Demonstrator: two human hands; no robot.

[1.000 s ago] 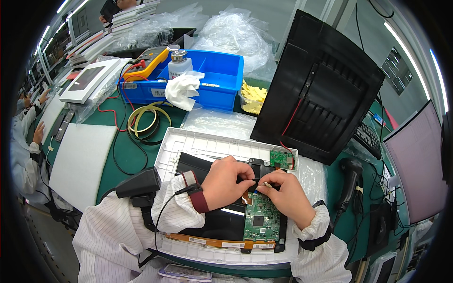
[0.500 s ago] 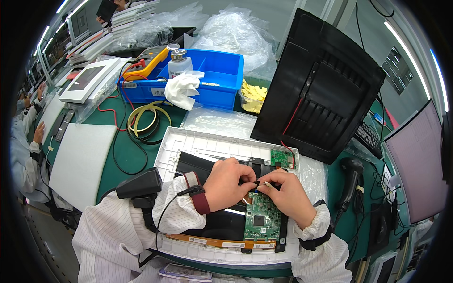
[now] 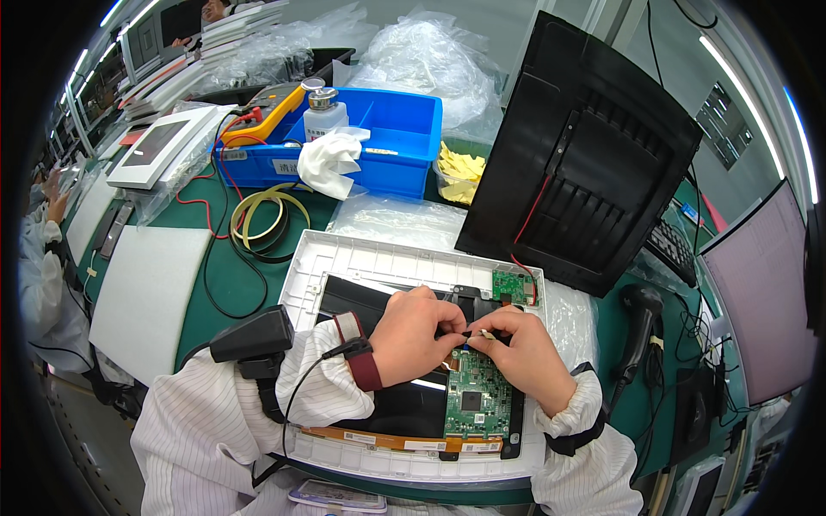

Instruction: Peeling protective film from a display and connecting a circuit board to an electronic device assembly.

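Observation:
My left hand (image 3: 416, 337) and my right hand (image 3: 527, 359) meet over the upper edge of a green circuit board (image 3: 477, 397). Both are closed in a pinch on a small black strip (image 3: 467, 335), perhaps tape or cable; the fingers hide most of it. A little pale tab (image 3: 488, 335) shows at my right fingertips. The board lies on a dark display panel (image 3: 353, 301) inside a white plastic housing (image 3: 301, 273). A second, smaller green board (image 3: 514, 285) sits at the housing's upper right. An orange flex strip (image 3: 391, 439) runs along the panel's near edge.
Beyond the housing a large black cover (image 3: 585, 155) stands tilted, joined by a red wire (image 3: 532, 219). A blue bin (image 3: 397, 176) holds a bottle and meter. Tape rolls (image 3: 265, 222) and a white foam sheet (image 3: 148, 297) lie left; a barcode scanner (image 3: 638, 331) is right.
My hands keep almost the same pinch in the same spot. At the far left a co-worker's hands and sleeve have moved.

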